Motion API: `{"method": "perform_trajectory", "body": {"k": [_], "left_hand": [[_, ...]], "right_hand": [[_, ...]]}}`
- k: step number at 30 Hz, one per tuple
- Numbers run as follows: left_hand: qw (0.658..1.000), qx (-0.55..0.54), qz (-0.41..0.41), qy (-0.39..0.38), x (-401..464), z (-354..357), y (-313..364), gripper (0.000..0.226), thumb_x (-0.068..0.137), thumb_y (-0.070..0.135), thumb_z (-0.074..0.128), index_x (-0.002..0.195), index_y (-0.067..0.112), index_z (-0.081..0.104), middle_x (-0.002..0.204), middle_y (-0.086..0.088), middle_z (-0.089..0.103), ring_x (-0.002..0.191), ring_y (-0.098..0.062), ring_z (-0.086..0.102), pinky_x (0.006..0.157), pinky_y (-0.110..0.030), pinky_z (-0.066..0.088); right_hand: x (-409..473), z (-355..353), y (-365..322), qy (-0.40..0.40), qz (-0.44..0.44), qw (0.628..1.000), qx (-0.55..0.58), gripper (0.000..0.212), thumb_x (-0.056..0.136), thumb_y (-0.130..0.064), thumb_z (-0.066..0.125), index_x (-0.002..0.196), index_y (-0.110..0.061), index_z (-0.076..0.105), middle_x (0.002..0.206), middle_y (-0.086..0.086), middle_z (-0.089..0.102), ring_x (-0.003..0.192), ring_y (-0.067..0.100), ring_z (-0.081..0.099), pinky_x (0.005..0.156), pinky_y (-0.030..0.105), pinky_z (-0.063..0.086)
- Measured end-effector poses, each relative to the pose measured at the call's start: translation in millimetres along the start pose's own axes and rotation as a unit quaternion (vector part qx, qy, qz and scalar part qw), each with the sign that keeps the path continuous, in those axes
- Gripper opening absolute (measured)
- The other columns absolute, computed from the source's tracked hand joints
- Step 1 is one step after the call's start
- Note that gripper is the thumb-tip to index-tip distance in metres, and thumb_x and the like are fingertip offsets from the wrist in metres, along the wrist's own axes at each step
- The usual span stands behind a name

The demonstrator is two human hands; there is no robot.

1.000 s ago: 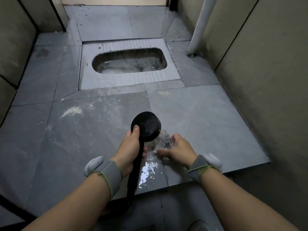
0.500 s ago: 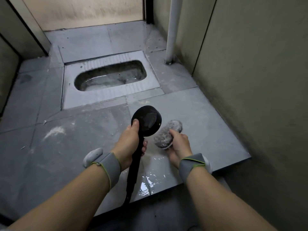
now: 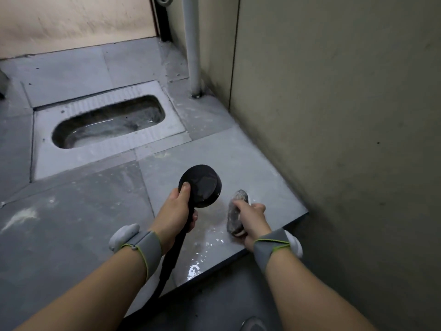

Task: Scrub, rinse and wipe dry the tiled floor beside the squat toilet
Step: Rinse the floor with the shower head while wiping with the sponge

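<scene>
Grey floor tiles [image 3: 78, 235] lay beside the squat toilet [image 3: 108, 123], with a wet, shiny patch [image 3: 210, 240] near the front edge. Your left hand [image 3: 175, 213] was wrapped tight around the black shower head [image 3: 201, 185]. Your right hand [image 3: 250, 217] gripped a dirty grey scrubber [image 3: 235, 211], pressing it on the wet tile.

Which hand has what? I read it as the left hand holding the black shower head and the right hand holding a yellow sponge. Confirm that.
Not quite. In the head view the left hand does hold the black shower head, but the right hand grips a grey scrubbing pad, not a yellow sponge.
</scene>
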State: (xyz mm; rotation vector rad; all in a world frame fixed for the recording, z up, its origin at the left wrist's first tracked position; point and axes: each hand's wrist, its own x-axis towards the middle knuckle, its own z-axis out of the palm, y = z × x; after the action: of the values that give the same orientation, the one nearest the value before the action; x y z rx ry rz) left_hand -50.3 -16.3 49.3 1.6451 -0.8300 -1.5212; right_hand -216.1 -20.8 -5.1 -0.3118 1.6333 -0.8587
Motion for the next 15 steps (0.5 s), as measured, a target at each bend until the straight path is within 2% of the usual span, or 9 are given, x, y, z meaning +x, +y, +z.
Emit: {"method": "perform_trajectory", "body": {"k": [3, 5, 8, 10, 11, 13, 15], "left_hand": [[1.0, -0.002, 0.007, -0.008, 3, 16, -9, 0.036, 0.102, 0.047, 0.036, 0.104, 0.014, 0.05, 0.068, -0.013, 0.047, 0.05, -0.021, 0.043, 0.048, -0.027, 0.035], [1.0, 0.006, 0.016, -0.021, 6, 31, -15, 0.035, 0.101, 0.046, 0.038, 0.104, 0.014, 0.05, 0.073, -0.013, 0.047, 0.053, -0.021, 0.045, 0.05, -0.029, 0.035], [0.999, 0.018, 0.018, -0.04, 9, 53, -17, 0.031, 0.102, 0.044, 0.038, 0.097, 0.015, 0.048, 0.077, -0.01, 0.047, 0.056, -0.021, 0.047, 0.05, -0.029, 0.036], [0.998, 0.016, 0.022, -0.056, 12, 68, -17, 0.03, 0.102, 0.043, 0.038, 0.096, 0.015, 0.048, 0.077, -0.009, 0.047, 0.056, -0.021, 0.047, 0.049, -0.029, 0.037], [0.998, 0.014, 0.022, -0.062, 14, 72, -15, 0.03, 0.102, 0.042, 0.038, 0.096, 0.014, 0.048, 0.076, -0.01, 0.046, 0.055, -0.021, 0.046, 0.049, -0.03, 0.039], [0.997, 0.002, 0.019, -0.072, 19, 88, -16, 0.032, 0.102, 0.043, 0.039, 0.098, 0.013, 0.049, 0.076, -0.011, 0.046, 0.054, -0.022, 0.046, 0.05, -0.032, 0.042], [0.997, -0.004, 0.013, -0.082, 23, 101, -19, 0.034, 0.102, 0.044, 0.039, 0.101, 0.012, 0.049, 0.076, -0.011, 0.046, 0.055, -0.023, 0.045, 0.052, -0.033, 0.042]], "right_hand": [[5, -23, -2, -0.013, -0.021, 1.0, -0.006, 0.055, 0.069, -0.036, 0.067, 0.115, -0.02, 0.042, 0.104, 0.016, 0.059, 0.092, 0.036, 0.064, 0.082, 0.054, 0.056], [12, -46, -1, 0.014, -0.039, 0.999, 0.007, 0.056, 0.058, -0.037, 0.066, 0.108, -0.02, 0.047, 0.106, 0.018, 0.061, 0.092, 0.038, 0.065, 0.08, 0.063, 0.055], [22, -77, -1, 0.053, -0.052, 0.995, 0.069, 0.037, 0.067, -0.029, 0.07, 0.095, -0.017, 0.049, 0.101, 0.023, 0.06, 0.086, 0.036, 0.063, 0.081, 0.066, 0.052], [31, -98, 2, 0.066, -0.051, 0.993, 0.085, 0.028, 0.079, -0.03, 0.069, 0.097, -0.015, 0.054, 0.1, 0.023, 0.061, 0.086, 0.036, 0.063, 0.083, 0.067, 0.051], [33, -103, 2, 0.07, -0.041, 0.993, 0.082, 0.036, 0.078, -0.036, 0.07, 0.103, -0.014, 0.056, 0.102, 0.022, 0.063, 0.089, 0.037, 0.064, 0.083, 0.067, 0.051], [41, -116, 7, 0.08, -0.025, 0.994, 0.071, 0.063, 0.064, -0.054, 0.069, 0.111, -0.012, 0.061, 0.105, 0.02, 0.067, 0.093, 0.04, 0.067, 0.084, 0.065, 0.052], [49, -124, 12, 0.086, -0.011, 0.994, 0.066, 0.076, 0.058, -0.064, 0.065, 0.109, -0.008, 0.064, 0.104, 0.02, 0.069, 0.094, 0.041, 0.068, 0.085, 0.064, 0.053]]}}
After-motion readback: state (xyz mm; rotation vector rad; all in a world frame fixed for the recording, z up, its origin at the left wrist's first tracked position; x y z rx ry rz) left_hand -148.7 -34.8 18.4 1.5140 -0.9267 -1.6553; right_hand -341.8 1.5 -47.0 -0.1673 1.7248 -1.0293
